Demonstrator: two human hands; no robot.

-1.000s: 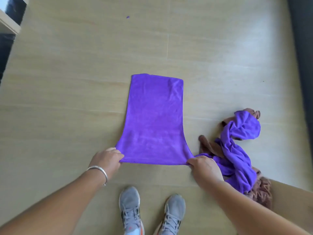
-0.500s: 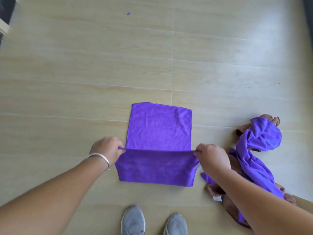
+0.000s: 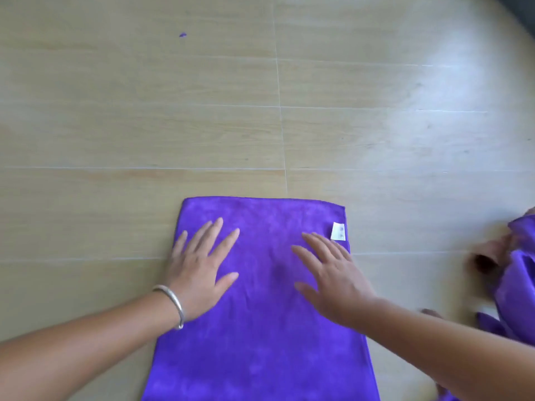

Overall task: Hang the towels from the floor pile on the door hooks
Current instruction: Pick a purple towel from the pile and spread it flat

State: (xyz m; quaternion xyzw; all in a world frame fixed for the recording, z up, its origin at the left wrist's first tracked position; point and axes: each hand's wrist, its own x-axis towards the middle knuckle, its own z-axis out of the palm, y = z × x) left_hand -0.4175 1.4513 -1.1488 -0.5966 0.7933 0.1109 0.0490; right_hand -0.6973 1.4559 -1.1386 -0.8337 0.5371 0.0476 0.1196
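A purple towel (image 3: 260, 328) lies folded flat on the wooden floor, with a small white label (image 3: 338, 231) near its far right corner. My left hand (image 3: 201, 267) presses flat on the towel's left half, fingers straight and spread. On the right half my right hand (image 3: 330, 276) lies flat as well, fingers pointing away from me. The pile of purple and brown towels (image 3: 518, 285) sits crumpled at the right edge of the view, partly cut off. No door or hooks are in view.
Light wooden floor planks (image 3: 260, 111) stretch ahead of the towel. A tiny purple scrap (image 3: 182, 35) lies on the floor far ahead. A dark strip shows at the top right corner.
Both hands carried the near edge of the towel over to the far edge, let go, and now lie flat on the folded towel. The view moved closer to the floor.
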